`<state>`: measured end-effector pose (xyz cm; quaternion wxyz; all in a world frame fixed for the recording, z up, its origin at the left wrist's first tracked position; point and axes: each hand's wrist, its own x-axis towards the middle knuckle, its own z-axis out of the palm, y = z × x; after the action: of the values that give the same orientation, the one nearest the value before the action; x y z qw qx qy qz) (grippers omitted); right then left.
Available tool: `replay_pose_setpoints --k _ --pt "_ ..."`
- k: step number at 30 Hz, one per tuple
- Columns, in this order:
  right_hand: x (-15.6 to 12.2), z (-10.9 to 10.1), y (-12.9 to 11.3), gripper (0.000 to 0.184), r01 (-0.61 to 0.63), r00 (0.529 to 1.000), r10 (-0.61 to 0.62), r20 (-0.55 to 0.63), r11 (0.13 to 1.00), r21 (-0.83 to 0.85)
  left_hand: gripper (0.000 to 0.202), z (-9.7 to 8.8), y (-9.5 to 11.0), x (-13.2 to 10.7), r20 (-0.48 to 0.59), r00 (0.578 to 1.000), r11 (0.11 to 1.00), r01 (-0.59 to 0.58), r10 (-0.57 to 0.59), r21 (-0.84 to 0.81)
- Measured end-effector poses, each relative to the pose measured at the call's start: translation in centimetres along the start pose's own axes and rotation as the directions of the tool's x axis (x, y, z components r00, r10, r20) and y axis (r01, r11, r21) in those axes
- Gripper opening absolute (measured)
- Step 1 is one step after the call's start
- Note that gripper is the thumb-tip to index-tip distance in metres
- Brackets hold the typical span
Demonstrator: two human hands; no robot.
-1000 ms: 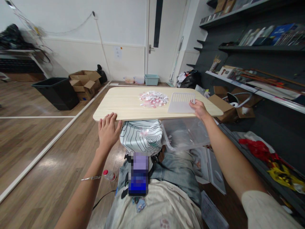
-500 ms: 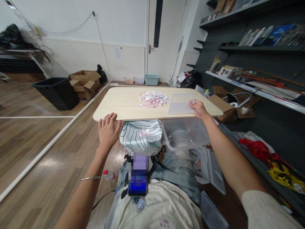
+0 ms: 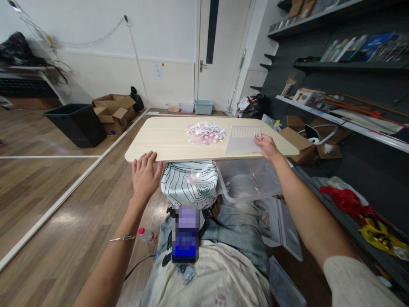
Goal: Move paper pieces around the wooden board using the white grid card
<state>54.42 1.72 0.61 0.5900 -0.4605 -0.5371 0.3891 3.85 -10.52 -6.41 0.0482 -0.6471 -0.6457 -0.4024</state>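
My right hand (image 3: 267, 146) grips the right edge of a flat, whitish translucent plastic piece (image 3: 243, 144) with a row of slots along its far side. It rests on or just above a pale wooden tabletop (image 3: 159, 136); which, I cannot tell. Left of the slotted piece lies a heap of small white and pink pieces (image 3: 207, 131). At the table's near left edge, my left hand (image 3: 145, 172) lies with fingers stretched over the rim, holding nothing.
Below the table's front edge are a clear plastic bin (image 3: 252, 181) and a white bag with black lines (image 3: 190, 183). A phone (image 3: 185, 234) sits at my lap. A red-capped bottle (image 3: 147, 234) stands on the floor. Dark shelves (image 3: 351, 66) line the right side.
The slotted plastic piece has shifted very slightly to the right with my right hand. My left hand and the heap look the same.
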Motion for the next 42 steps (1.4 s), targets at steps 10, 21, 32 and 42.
replay_pose_setpoints --k 10,21,32,42 --pt "-0.4 0.4 -0.6 0.043 -0.035 0.999 0.035 -0.014 0.999 -0.002 0.062 -2.2 0.2 -5.0 0.044 0.997 0.939 0.074 -0.063 -0.336" --pt "0.1 0.1 -0.1 0.049 -0.015 1.000 0.015 -0.011 1.000 0.008 0.078 -3.3 2.8 -26.5 0.645 0.613 0.359 0.790 -0.456 -0.497" --pt "-0.2 0.4 -0.4 0.042 -0.032 0.999 0.032 -0.025 0.999 0.013 0.091 -0.5 4.6 -25.1 0.597 0.588 0.347 0.807 -0.546 -0.477" --pt "-0.3 0.5 -0.6 0.046 -0.028 0.999 0.028 -0.026 1.000 0.006 0.086 0.1 3.7 -25.9 0.559 0.657 0.469 0.753 -0.505 -0.462"
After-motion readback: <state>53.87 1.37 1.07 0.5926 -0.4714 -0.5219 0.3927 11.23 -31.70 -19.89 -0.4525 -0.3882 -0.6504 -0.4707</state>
